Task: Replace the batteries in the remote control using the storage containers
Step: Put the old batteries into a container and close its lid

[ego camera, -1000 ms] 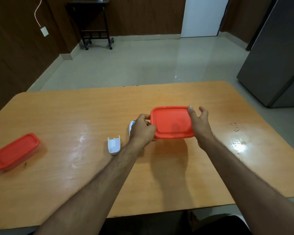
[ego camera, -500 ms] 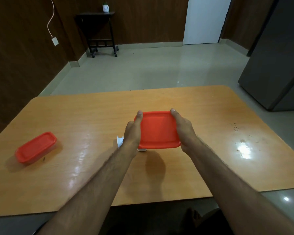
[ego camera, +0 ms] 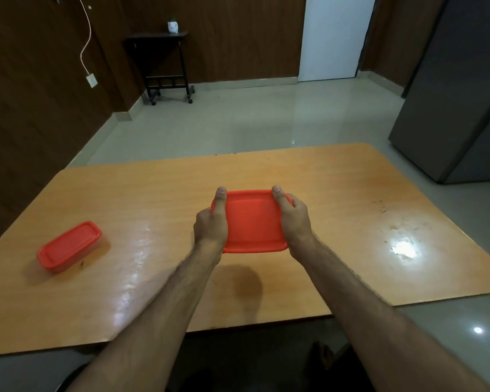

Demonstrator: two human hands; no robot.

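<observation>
Wood-panelled room, pale tiled floor, white door at the back; an orange laminate tabletop (ego camera: 337, 193) carries the work. Above the tabletop's middle, a red-lidded storage container (ego camera: 253, 222) is held off the surface, its shadow falling toward the near edge. The left hand (ego camera: 211, 222) grips its left side, thumb laid along the lid; the right hand (ego camera: 293, 219) grips the right side likewise. The lid appears fully seated. A second red-lidded container (ego camera: 68, 246) lies closed near the left edge, well apart. The remote control and batteries are not visible. Judgement: the task is at an early or middle stage; the held container remains to be opened, and no battery exchange can be confirmed.
</observation>
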